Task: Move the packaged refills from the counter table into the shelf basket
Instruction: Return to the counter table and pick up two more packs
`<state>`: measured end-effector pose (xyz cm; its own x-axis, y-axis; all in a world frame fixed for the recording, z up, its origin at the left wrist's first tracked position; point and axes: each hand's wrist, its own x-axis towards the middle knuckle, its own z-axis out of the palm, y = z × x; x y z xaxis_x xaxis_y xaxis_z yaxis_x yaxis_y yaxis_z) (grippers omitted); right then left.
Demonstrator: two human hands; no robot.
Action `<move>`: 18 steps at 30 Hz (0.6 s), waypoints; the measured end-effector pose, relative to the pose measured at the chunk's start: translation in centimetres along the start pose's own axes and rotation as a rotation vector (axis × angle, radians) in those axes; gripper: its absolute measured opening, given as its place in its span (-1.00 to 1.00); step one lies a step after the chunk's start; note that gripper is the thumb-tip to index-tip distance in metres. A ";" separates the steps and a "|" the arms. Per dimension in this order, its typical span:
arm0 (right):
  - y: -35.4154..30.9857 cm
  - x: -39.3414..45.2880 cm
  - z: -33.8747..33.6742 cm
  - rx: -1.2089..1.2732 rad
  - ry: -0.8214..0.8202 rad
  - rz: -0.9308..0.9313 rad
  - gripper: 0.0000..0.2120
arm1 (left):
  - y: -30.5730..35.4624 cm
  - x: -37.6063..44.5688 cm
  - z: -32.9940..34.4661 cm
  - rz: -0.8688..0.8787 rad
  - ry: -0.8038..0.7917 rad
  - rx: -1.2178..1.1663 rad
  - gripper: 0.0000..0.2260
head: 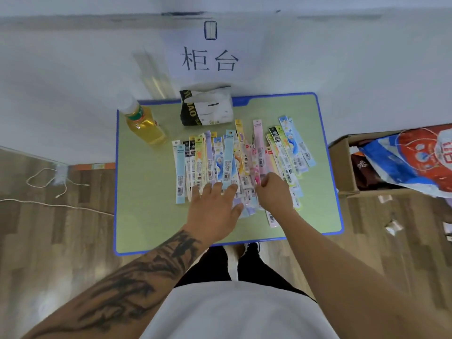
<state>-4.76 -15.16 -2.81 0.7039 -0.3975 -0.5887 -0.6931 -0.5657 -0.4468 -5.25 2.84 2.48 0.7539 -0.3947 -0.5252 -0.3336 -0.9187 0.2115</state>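
Where the floor ran out at nine o'clock, lay a loose white cord (46, 182) on wood boards. Stood at ten o'clock on the green counter table (146, 216) a bottle (144, 123) of yellow drink, upright, near the table's far left corner. Sat at twelve o'clock a tissue pack (208, 106), touching the far edge, under a paper sign (210, 59) on the wall. Lay fanned across the table's middle the packaged refills (230, 157), long narrow packets overlapping side by side. Rested on their near ends the left hand (215, 206), fingers straight and spread, pressing flat, gripping nothing. Hovered just beside it the right hand (274, 192), fingers curled under over the pink packets; cannot tell whether any packet was pinched. Stood at three o'clock, apart from the table, a cardboard box (342, 167) holding a printed bag (415, 160).
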 end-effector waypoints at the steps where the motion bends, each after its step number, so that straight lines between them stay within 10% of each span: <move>1: 0.1 -0.1 -0.1 0.011 0.005 -0.005 -0.78 | 0.2 0.0 0.0 -0.006 -0.011 -0.002 -0.47; 18: 4.5 -5.3 -4.3 0.284 0.121 -0.052 -0.83 | 3.7 0.2 -0.3 -0.168 -0.131 -0.616 -0.52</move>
<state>-10.94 -18.73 1.13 0.7413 -0.4660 -0.4831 -0.6592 -0.3698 -0.6548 -6.15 -0.64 3.40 0.6796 -0.2751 -0.6800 0.1975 -0.8242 0.5308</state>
